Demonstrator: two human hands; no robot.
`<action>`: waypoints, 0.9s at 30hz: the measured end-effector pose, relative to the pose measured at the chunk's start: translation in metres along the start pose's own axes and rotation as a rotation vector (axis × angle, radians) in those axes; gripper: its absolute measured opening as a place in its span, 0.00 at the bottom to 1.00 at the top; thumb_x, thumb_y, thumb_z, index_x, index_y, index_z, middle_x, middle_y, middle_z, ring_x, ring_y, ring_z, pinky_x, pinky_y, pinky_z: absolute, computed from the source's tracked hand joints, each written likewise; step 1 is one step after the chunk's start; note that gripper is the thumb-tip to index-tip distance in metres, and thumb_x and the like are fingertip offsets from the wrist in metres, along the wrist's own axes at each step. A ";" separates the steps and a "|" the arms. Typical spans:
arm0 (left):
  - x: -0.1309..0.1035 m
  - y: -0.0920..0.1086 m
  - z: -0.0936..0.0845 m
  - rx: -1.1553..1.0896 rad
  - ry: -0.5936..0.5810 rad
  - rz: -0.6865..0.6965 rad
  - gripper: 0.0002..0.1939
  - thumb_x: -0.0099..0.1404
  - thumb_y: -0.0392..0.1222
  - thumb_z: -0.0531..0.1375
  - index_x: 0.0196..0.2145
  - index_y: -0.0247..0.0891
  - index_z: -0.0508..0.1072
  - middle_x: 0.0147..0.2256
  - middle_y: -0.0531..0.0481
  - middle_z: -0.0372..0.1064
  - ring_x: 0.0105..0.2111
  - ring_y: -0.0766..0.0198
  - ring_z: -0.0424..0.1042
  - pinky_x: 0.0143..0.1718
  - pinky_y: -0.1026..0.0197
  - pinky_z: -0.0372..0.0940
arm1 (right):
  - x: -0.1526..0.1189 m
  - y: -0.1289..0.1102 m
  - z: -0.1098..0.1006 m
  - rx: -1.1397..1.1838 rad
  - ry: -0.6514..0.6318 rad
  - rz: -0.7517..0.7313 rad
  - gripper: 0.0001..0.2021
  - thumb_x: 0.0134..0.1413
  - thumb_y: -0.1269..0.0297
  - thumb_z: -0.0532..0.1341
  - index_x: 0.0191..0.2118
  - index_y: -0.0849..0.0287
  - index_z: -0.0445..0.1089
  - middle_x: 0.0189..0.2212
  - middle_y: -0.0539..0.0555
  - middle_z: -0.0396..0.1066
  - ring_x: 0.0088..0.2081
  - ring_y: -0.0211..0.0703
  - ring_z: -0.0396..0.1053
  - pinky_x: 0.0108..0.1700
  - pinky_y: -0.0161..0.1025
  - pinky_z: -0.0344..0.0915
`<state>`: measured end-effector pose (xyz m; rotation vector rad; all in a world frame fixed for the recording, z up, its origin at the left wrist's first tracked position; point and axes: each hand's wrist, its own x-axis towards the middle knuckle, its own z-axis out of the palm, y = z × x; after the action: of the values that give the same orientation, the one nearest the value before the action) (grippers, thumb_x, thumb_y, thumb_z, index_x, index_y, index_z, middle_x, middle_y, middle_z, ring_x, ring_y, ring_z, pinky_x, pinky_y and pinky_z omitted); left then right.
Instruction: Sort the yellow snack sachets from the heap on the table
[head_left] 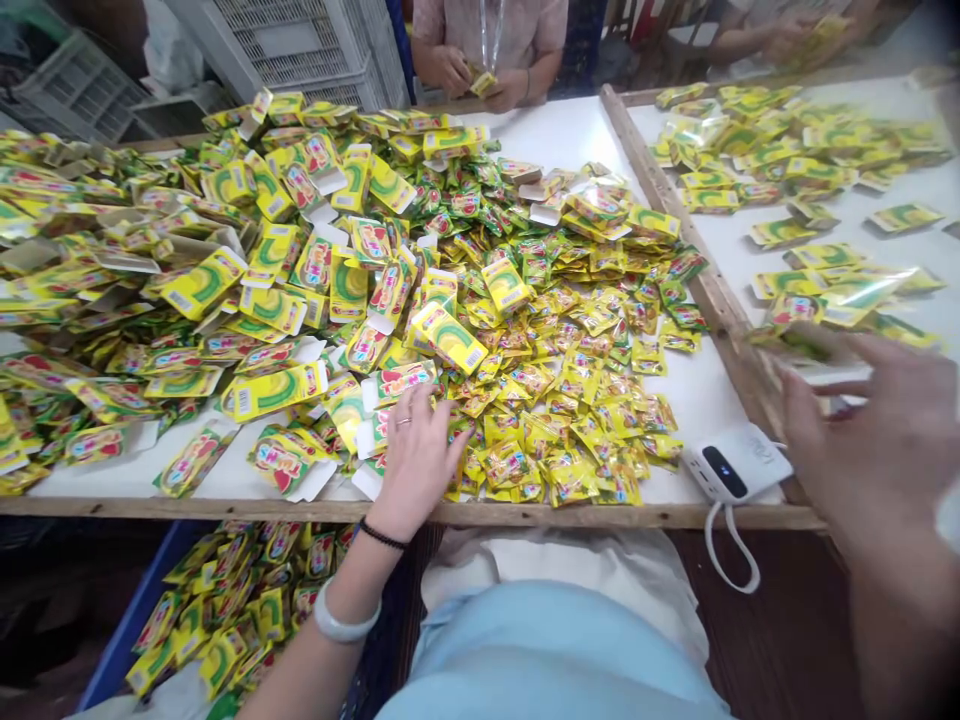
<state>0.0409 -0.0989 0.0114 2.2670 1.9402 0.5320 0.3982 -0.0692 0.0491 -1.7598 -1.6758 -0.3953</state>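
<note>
My left hand point(418, 445), with a ring and bracelets, reaches over the table's near part. Its fingers touch a small yellow box point(405, 380) with a white flap, beside a heap of small yellow sachets point(555, 440). My right hand point(870, 430) is blurred at the right, above the wooden divider. Between its thumb and fingers is a small box point(799, 345), seen edge-on and smeared by motion. Many yellow and green boxes point(277, 390), several with open flaps, are piled at the left.
A white power bank point(735, 465) with a looped cable lies by the divider point(697, 250). Boxes point(817, 255) are spread on the right section. Below the table edge, a blue crate point(131, 620) holds more boxes. Across the table, a person point(491, 50) handles a box.
</note>
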 end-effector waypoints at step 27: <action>0.014 0.001 0.019 -0.942 0.256 -0.442 0.18 0.63 0.49 0.56 0.47 0.39 0.72 0.26 0.53 0.64 0.21 0.71 0.63 0.20 0.67 0.67 | -0.054 -0.140 0.087 0.257 -0.643 -0.309 0.10 0.51 0.60 0.63 0.34 0.59 0.63 0.35 0.59 0.67 0.39 0.52 0.65 0.39 0.44 0.62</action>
<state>0.0498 -0.0829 -0.0039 1.1997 1.6521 1.3446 0.2367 -0.0609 -0.0130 -1.5198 -2.3348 0.2874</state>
